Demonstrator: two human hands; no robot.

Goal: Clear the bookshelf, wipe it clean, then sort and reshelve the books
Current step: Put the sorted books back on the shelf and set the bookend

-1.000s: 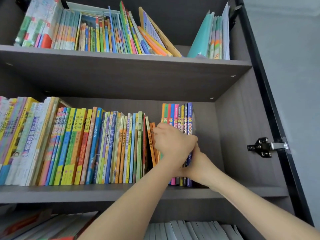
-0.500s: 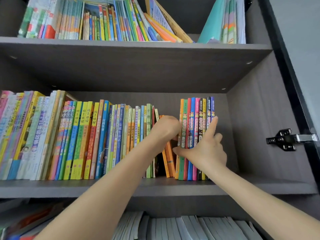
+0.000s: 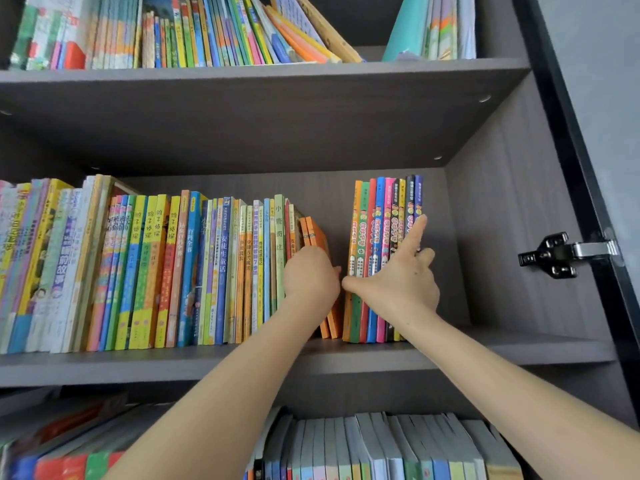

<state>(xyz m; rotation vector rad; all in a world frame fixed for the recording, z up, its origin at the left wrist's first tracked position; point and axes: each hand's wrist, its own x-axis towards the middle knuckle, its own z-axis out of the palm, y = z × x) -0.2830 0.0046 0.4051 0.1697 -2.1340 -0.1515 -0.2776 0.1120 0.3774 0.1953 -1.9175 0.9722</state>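
So, from my end of the feed, both hands are up at the middle shelf (image 3: 519,348), working the gap between two groups of books. The right hand (image 3: 398,285) spans the set of slim matching books (image 3: 377,209) standing upright on their own. Its thumb is pressed to the outer orange cover on the left, its index finger is stretched up the navy spine on the right, and the other fingers are curled at that far side. I read that as a pinch across the whole set, so the books stay squared as one block rather than fanning out.

The left hand (image 3: 310,277) sits against the leaning orange books (image 3: 313,230) at the end of the long row (image 3: 156,265). Its back faces the camera and the fingers are hidden, so I cannot tell whether it grips or only props them. Propping would make sense, because they tilt into the gap and would slide.

The shelves above and below are full too, so I judge this to be either the clearing or the reshelving step — the view alone doesn't settle it.
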